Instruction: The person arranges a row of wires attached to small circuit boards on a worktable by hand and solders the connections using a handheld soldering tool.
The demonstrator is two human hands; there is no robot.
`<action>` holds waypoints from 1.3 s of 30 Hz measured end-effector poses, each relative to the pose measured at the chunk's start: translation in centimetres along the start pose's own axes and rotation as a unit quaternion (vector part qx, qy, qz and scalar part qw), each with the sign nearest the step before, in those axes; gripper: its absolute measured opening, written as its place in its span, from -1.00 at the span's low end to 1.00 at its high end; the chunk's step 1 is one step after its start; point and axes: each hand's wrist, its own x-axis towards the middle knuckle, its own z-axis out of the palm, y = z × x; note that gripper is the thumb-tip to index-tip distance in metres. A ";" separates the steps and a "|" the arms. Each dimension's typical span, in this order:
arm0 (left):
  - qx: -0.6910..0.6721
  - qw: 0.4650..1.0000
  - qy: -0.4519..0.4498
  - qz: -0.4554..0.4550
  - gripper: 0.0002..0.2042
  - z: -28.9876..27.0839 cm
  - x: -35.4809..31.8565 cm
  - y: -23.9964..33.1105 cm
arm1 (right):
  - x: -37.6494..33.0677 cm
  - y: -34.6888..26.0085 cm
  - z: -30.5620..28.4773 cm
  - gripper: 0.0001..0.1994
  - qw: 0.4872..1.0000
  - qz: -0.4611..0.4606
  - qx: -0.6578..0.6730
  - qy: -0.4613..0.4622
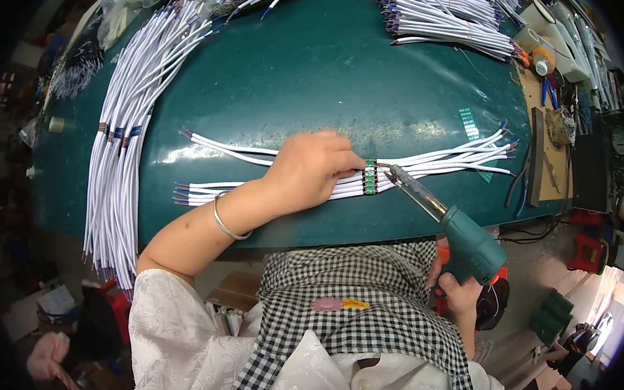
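Observation:
My right hand (458,293) is wrapped round the handle of a green soldering gun (473,244). Its metal tip points up and left, meeting the upper part of a strip of small green circuit boards (369,187). White cables (428,160) run out from both sides of this strip, with thin coloured wire ends showing at their far tips. From the left, my left hand (313,168) reaches over the cables, its fingertips pinched on a white cable right beside the boards. The fingers partly cover the cable end there.
A long bundle of white cables (118,183) hangs over the table's left side. More cable bundles (444,21) lie at the far right. A separate green board strip (468,124) rests near the cable ends. Blue-handled pliers (549,91) and a wooden board (548,145) are at the right edge.

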 end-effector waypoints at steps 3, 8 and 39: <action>0.051 0.998 0.002 0.022 -0.78 0.1 -0.4 0.3 | -0.2 -0.1 0.1 -0.41 1.000 0.003 -0.018 -0.011; 0.075 0.997 0.013 0.034 -0.74 0.0 -0.4 0.5 | -0.5 0.0 -0.4 -0.44 0.998 0.015 -0.047 -0.031; -0.037 0.998 0.007 -0.052 -0.86 0.6 -0.1 0.4 | -0.2 -0.1 0.0 -0.49 0.999 0.013 -0.033 -0.017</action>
